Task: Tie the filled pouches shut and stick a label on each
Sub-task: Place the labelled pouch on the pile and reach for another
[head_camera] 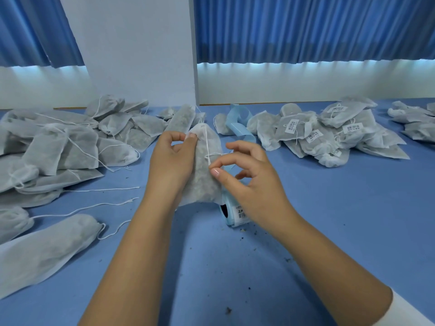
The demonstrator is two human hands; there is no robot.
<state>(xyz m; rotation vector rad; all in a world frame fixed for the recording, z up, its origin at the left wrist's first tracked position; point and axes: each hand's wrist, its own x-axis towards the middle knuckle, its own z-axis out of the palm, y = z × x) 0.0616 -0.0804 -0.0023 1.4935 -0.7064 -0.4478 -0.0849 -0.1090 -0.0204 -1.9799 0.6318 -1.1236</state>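
A filled white mesh pouch [204,175] stands upright in the middle of the blue table [329,220]. My left hand [169,161] pinches its gathered neck between thumb and forefinger. My right hand [247,177] pinches the pouch's white drawstring [207,147] just below the neck. A roll of barcode labels [237,212] on light blue backing lies on the table behind my right wrist. Its used backing strip [237,123] curls away toward the far edge.
A heap of unlabelled pouches [61,147] with loose strings covers the left side. Pouches with barcode labels [329,132] are piled at the right, with more pouches [412,121] at the far right edge. Dark crumbs [254,250] dot the near table. A white pillar [141,50] and blue curtains [306,29] stand behind.
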